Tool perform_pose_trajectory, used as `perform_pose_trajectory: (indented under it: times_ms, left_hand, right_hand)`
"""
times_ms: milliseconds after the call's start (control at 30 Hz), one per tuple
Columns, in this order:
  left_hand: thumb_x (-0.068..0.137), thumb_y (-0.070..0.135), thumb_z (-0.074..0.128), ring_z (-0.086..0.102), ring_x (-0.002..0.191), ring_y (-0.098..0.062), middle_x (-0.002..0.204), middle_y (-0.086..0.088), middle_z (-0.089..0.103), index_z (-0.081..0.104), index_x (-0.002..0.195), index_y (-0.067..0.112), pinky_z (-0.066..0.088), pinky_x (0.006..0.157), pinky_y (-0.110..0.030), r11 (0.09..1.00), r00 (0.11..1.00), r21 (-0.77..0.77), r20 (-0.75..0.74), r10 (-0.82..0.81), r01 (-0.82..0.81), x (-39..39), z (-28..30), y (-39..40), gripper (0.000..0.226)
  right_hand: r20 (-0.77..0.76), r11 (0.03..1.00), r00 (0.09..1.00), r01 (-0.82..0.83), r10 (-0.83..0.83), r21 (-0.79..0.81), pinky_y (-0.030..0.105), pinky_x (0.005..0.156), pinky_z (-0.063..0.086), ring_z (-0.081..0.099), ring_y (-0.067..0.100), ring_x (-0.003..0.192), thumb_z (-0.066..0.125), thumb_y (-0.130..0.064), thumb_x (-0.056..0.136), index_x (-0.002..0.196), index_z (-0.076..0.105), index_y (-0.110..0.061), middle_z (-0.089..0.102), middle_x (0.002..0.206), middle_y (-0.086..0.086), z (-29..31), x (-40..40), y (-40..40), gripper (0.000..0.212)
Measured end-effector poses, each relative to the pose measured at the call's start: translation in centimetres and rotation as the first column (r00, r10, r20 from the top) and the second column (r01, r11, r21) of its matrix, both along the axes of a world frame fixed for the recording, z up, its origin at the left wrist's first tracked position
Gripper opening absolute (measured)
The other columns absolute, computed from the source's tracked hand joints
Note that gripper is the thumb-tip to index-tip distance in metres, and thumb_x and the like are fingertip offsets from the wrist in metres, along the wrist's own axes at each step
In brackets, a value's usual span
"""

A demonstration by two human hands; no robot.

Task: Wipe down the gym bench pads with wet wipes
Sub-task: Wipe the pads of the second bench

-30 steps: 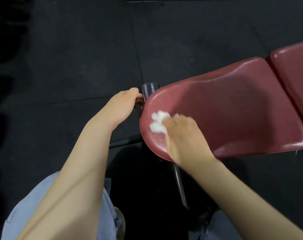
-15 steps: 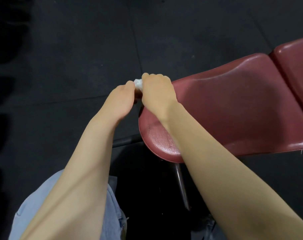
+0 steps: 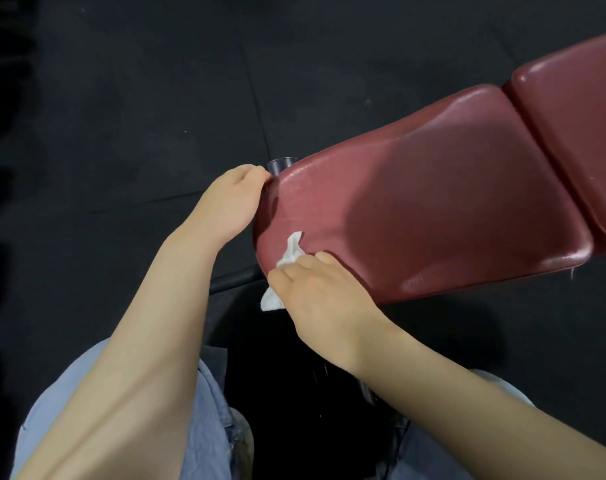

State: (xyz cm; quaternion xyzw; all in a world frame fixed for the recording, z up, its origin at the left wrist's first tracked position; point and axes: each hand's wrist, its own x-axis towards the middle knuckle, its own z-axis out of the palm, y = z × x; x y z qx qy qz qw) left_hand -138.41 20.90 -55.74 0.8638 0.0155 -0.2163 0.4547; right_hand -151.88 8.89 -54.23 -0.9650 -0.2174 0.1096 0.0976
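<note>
A person leans over a dark red seat pad (image 3: 415, 216) that gleams wet along its top edge. The right hand (image 3: 324, 296) presses a crumpled white wipe (image 3: 289, 254) against the pad's near rounded end, one corner of the wipe hanging below the rim. The left hand (image 3: 225, 202) grips the pad's left edge, fingers curled round it beside a dark metal tube (image 3: 280, 165). A second red pad (image 3: 578, 133) joins on the right. Blue jeans (image 3: 208, 410) show below, over a black rubber floor (image 3: 138, 98).
</note>
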Motion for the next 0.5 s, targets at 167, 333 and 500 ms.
perform_pose_trajectory:
  times_ms: [167, 333, 500]
  left_hand:
    - [0.086, 0.044, 0.034, 0.059, 0.102, -0.005, 0.106, 0.018, 0.066, 0.068, 0.101, 0.034, 0.047, 0.093, -0.033, 1.0, 0.999, 0.019, 0.041, -0.006, 0.005, -0.1, -0.6, -0.6, 0.039]
    - [0.096, 0.044, 0.035, 0.049, 0.089, 0.011, 0.095, 0.032, 0.053, 0.055, 0.123, 0.043, 0.036, 0.078, -0.023, 0.998, 0.996, 0.063, 0.082, -0.031, 0.026, -0.4, -1.2, -0.5, 0.033]
    - [0.101, 0.033, 0.04, 0.043, 0.133, -0.014, 0.146, 0.007, 0.048, 0.038, 0.148, 0.025, 0.03, 0.102, -0.026, 0.97, 0.942, 0.202, 0.28, -0.188, 0.133, -1.4, -0.5, -1.1, 0.048]
  right_hand:
    - [0.131, 0.999, 0.99, 0.039, -0.043, 0.028, 0.027, 0.064, 0.041, 0.054, 0.016, 0.062, 0.023, -0.011, 0.068, 0.075, 0.062, -0.02, 0.059, 0.066, -0.006, -0.3, -2.7, -1.5, 0.04]
    - [0.153, 0.992, 0.981, 0.117, -0.122, 0.045, 0.028, 0.066, 0.031, 0.051, 0.019, 0.059, 0.027, -0.01, 0.064, 0.075, 0.063, -0.017, 0.058, 0.064, -0.003, -0.7, -5.0, -3.2, 0.038]
    - [0.096, 0.953, 0.951, 0.286, -0.295, 0.096, 0.03, 0.061, 0.035, 0.052, 0.023, 0.057, 0.043, -0.003, 0.063, 0.072, 0.064, -0.014, 0.058, 0.063, 0.0, 0.2, -6.8, -4.7, 0.025]
